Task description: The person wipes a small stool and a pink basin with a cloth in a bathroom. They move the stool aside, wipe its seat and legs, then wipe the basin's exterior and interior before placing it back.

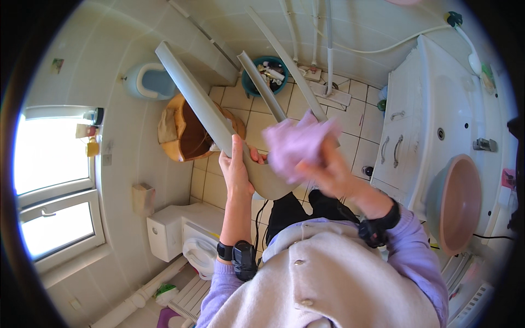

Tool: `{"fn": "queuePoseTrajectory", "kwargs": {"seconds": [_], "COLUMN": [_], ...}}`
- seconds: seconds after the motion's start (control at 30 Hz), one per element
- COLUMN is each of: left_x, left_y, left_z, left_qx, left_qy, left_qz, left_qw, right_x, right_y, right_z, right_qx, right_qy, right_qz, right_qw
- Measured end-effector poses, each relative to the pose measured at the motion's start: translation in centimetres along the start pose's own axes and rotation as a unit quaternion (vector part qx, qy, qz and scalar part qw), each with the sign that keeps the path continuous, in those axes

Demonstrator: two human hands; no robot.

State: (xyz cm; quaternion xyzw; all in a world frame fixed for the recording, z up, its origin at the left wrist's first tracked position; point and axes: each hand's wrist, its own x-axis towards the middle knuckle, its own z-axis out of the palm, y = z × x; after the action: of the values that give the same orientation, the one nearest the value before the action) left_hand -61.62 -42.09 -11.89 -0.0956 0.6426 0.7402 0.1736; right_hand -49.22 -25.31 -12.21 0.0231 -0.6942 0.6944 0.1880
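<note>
My left hand (pixel 238 170) grips a pale grey plastic stool (pixel 211 117) by one leg near its base, thumb lying along the outside. The stool is tipped over, and three of its long channel-shaped legs are seen pointing away from me. Its curved lower part (pixel 270 180) is close to my body. In my right hand (pixel 332 170) is a pink cloth (pixel 301 145), bunched and blurred by motion. The cloth covers part of the stool near the bases of two legs. Whether it presses on the plastic cannot be made out.
Beyond the stool, a wooden tub (pixel 168 137) and a teal basin (pixel 249 84) with bottles stand on the tiled floor. A flat mop (pixel 334 96) leans by the pipes. The vanity (pixel 393 143) holds a pink basin (pixel 463 205). A toilet (pixel 168 238) is at left.
</note>
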Motion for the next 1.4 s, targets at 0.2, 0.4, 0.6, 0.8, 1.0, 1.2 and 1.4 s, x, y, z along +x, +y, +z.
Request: {"fn": "queuePoseTrajectory", "kwargs": {"seconds": [0.2,0.4,0.6,0.8,1.0,1.2,1.4], "left_x": [-0.7,-0.6,-0.2,-0.9,-0.1,-0.5,0.0], "left_y": [-0.2,0.6,0.7,0.1,0.3,0.2,0.6], "left_z": [-0.5,-0.8,-1.6,-1.6,-1.7,-1.5,-2.2], "left_qx": [0.036,-0.060,-0.122,-0.094,-0.081,-0.120,-0.121], "left_qy": [-0.055,-0.057,-0.033,-0.017,0.007,0.011,0.020], "left_qz": [0.027,0.049,0.021,0.017,0.040,0.034,0.016], "left_qw": [0.997,0.995,0.992,0.995,0.996,0.992,0.992], "right_x": [-1.5,-0.6,-1.8,1.0,-1.2,0.4,-1.4], "right_y": [3.1,7.2,3.7,4.5,3.2,5.5,3.3], "right_z": [4.0,-1.0,1.5,-1.4,1.7,-1.5,2.8], "right_qx": [-0.375,-0.030,-0.239,-0.258,-0.193,-0.245,-0.220], "right_qy": [-0.070,0.152,0.058,0.124,0.002,0.107,-0.018], "right_qz": [-0.187,0.082,-0.127,-0.019,-0.113,-0.011,-0.170], "right_qw": [0.905,0.985,0.961,0.958,0.975,0.964,0.960]}}
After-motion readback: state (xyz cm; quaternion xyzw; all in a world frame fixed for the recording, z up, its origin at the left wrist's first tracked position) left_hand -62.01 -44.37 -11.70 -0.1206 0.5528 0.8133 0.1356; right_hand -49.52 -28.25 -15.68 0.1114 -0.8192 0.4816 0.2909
